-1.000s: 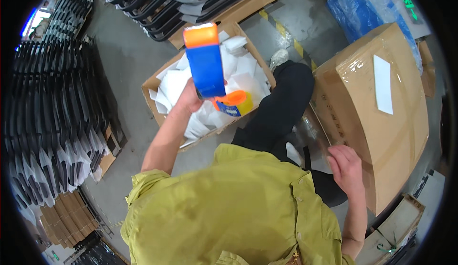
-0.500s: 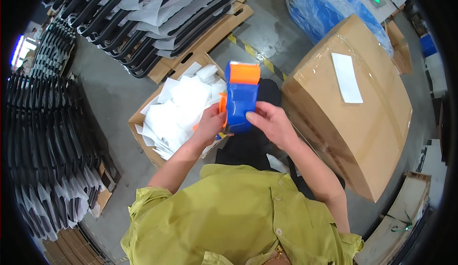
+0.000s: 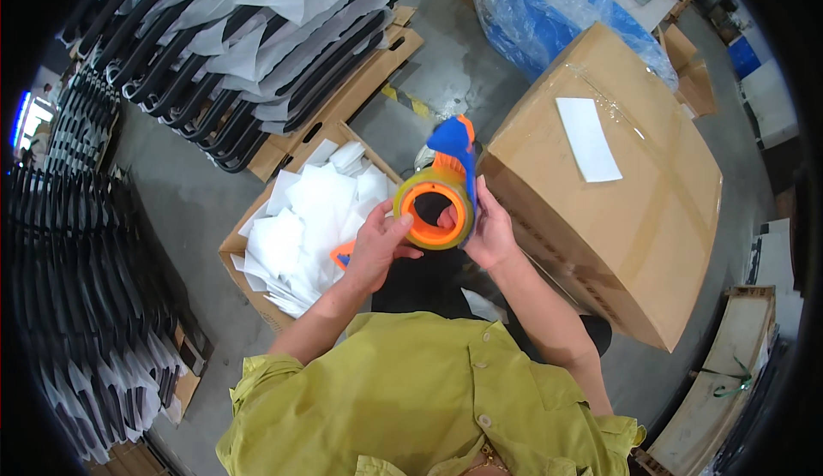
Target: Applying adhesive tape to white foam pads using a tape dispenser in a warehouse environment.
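Observation:
A blue and orange packing tape dispenser (image 3: pixel 470 161) is held up in front of my chest. Its ring-shaped tape roll (image 3: pixel 410 234) has an orange core and faces me. My right hand (image 3: pixel 490 229) is closed on the dispenser's right side, and a fingertip shows through the core's hole. With thumb and fingers, my left hand (image 3: pixel 377 249) grips the roll's lower left edge. An orange and blue piece (image 3: pixel 342 255) sticks out beside the left hand; whether it is part of the dispenser I cannot tell.
An open carton (image 3: pixel 244 245) full of white sheets (image 3: pixel 321 206) stands to the left. On the right is a large taped carton (image 3: pixel 634 193) with a white label (image 3: pixel 588 139). Stacked black frames (image 3: pixel 214 90) wrapped in white sheeting rise at the far left.
The dispenser has turned so its tape roll and core now face me. My right hand has shifted round its side, and my left hand has moved to the roll's edge.

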`<state>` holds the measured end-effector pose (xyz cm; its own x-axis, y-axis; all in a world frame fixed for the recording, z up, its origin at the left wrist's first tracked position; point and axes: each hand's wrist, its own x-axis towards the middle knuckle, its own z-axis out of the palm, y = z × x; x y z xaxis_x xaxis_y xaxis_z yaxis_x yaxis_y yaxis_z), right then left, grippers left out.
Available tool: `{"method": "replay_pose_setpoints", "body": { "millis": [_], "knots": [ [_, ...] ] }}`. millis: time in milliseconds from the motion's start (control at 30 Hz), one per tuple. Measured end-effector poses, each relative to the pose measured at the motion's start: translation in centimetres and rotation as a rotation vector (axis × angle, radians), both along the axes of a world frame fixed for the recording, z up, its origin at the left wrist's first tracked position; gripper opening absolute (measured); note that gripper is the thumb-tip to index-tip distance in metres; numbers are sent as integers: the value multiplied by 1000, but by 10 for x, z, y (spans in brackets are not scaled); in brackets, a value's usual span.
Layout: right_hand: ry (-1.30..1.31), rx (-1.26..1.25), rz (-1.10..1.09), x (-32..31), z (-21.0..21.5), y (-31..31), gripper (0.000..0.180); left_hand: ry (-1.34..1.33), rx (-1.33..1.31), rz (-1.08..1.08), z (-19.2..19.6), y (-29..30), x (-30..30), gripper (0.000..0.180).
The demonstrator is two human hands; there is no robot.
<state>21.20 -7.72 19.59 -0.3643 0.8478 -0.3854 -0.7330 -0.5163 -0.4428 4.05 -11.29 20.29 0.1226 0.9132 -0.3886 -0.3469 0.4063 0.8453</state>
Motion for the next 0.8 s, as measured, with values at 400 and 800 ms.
{"method": "replay_pose_setpoints", "body": {
  "millis": [400, 800],
  "knots": [
    [36, 111, 7, 7, 8, -11, 47, -162, 14, -108, -13, -4, 5, 33],
    [-21, 462, 214, 21, 50, -26, 48, -553, 83, -175, -1, -6, 8, 63]
  ]
}}
